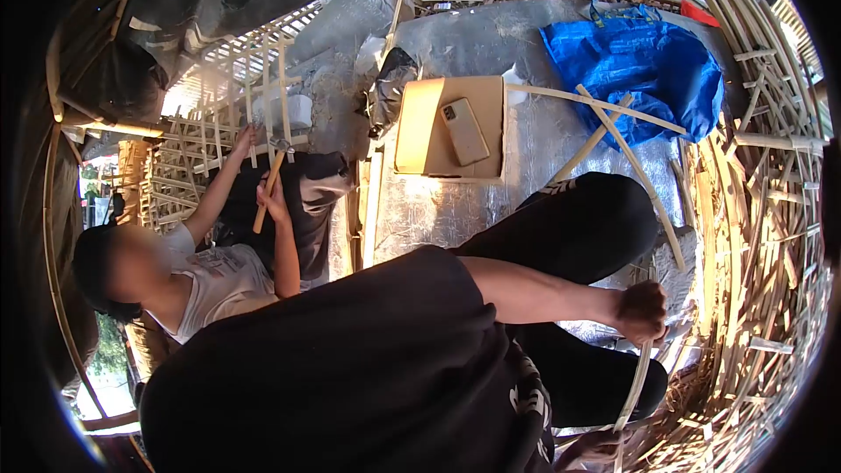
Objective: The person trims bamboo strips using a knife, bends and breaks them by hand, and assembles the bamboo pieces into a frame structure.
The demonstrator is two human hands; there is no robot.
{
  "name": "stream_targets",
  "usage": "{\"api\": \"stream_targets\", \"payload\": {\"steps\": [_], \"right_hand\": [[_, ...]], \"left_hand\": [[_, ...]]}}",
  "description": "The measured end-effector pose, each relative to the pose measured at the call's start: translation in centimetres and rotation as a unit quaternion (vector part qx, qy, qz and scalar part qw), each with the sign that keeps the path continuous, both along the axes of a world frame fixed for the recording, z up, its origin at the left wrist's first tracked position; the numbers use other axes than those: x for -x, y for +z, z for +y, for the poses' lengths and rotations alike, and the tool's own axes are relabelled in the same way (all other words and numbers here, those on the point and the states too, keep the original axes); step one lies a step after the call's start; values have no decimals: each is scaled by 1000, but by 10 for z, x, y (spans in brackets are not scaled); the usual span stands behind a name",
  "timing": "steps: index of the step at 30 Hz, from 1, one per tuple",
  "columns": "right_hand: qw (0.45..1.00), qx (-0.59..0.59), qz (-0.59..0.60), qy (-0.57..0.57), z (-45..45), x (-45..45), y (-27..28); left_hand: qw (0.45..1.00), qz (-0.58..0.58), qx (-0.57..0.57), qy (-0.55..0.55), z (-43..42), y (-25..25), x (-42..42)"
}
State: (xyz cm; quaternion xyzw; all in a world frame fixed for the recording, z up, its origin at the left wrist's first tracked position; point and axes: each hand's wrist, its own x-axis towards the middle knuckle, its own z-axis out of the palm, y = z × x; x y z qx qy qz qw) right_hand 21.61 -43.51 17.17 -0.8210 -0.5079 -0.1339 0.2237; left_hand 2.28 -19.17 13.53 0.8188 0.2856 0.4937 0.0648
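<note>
My left hand (644,311) is closed around the upper end of a pale bamboo strip (634,385), beyond my dark-trousered knees. At the bottom edge, in shadow, my right hand (596,447) has its fingers closed at the lower part of the same strip. Between the two hands the strip curves slightly. Several loose strips (631,158) lie crossed above my knees, partly over a blue plastic bag (648,70).
A person (228,276) at the left holds a hammer (270,184) and a strip. A phone (465,131) lies on a cardboard box (420,127). Stacked bamboo strips (771,236) line the right side. A bamboo lattice (180,162) stands at the left.
</note>
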Motion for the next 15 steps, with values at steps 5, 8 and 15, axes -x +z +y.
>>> {"api": "stream_targets", "payload": {"steps": [5,8,15], "right_hand": [[999,15,34,-14,4,16,23],[996,46,82,-6,14,33,61],[919,300,245,-71,52,80,180]], "left_hand": [[995,60,51,-56,1,10,10],[985,127,63,-103,1,36,18],[990,66,62,-103,16,68,57]]}}
